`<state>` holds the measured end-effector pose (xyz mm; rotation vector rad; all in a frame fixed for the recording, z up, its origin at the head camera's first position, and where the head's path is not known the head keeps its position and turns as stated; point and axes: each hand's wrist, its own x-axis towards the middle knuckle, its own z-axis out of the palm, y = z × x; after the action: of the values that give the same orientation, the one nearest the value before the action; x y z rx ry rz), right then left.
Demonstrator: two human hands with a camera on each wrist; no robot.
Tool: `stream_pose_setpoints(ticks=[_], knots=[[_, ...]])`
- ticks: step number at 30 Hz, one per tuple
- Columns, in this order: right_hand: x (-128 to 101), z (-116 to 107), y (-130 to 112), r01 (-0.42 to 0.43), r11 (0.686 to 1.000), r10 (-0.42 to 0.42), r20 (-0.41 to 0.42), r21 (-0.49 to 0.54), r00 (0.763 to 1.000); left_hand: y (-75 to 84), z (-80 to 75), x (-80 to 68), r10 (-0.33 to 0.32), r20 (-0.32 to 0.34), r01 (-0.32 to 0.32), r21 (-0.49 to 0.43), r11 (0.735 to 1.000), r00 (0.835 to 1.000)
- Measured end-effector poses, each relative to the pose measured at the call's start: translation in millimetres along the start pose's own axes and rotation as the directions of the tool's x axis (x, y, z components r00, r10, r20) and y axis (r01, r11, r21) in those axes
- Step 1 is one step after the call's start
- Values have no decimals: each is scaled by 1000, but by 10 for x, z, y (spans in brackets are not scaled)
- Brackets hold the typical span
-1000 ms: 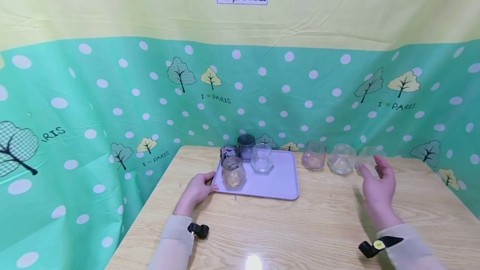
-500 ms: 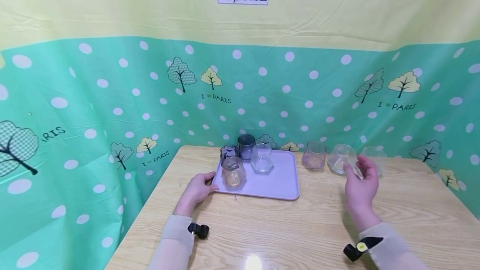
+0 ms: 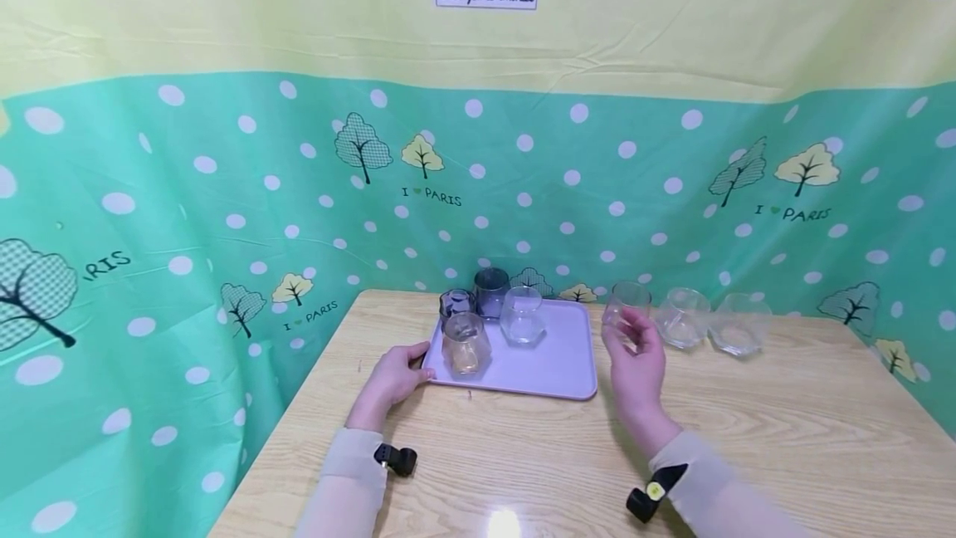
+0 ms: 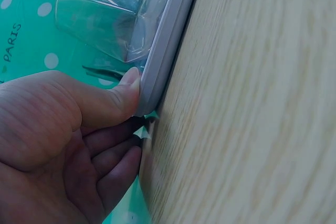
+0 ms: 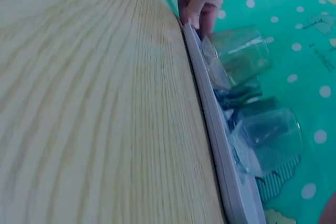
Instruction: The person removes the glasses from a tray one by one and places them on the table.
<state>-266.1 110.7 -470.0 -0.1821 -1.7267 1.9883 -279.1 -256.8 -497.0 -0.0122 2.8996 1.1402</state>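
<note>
My left hand point(image 3: 393, 376) steadies the tray point(image 3: 556, 364) at its near-left corner: thumb point(image 4: 126, 88) pressed on the rim, fingers curled under the edge. 4 glasses sit on the tray: amber one point(image 3: 465, 342) front-left, 2 dark ones behind it, a clear one point(image 3: 521, 315) mid-back. 3 more stand on the table point(image 3: 784, 430) right of the tray, in a row by the backdrop. My right hand point(image 3: 636, 364) is raised in front of the nearest of these, the pinkish glass point(image 3: 626, 303), fingers loosely spread, holding nothing; contact with the glass I can't tell from the head view, and the right wrist view shows only the tray edge and its glasses. Step in hand, as I read it: reach for the pinkish glass to load it onto the tray. Next move calls for closing fingers round its body, lifting it over the tray rim and setting it on the bare right half, apart from the clear one. Smooth glass, so a firm wrap grip.
</note>
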Motion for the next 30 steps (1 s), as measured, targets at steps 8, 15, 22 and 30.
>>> stream_pose_setpoints(ticks=[8,15,22,30], knots=[[-107,371,74,-39,999,44,168,-30,985,2,-23,-13,5,-1,-5,-1,1000,1000],[-80,541,198,-133,979,171,267,-154,948,12,-13,-4,7,12,-7,-14,1000,1000],[1,683,263,-103,956,192,319,-276,928,35,-18,4,1,8,-1,-17,1000,1000],[49,827,421,-49,916,201,349,-398,915,6,-9,6,-4,16,5,-26,1000,1000]])
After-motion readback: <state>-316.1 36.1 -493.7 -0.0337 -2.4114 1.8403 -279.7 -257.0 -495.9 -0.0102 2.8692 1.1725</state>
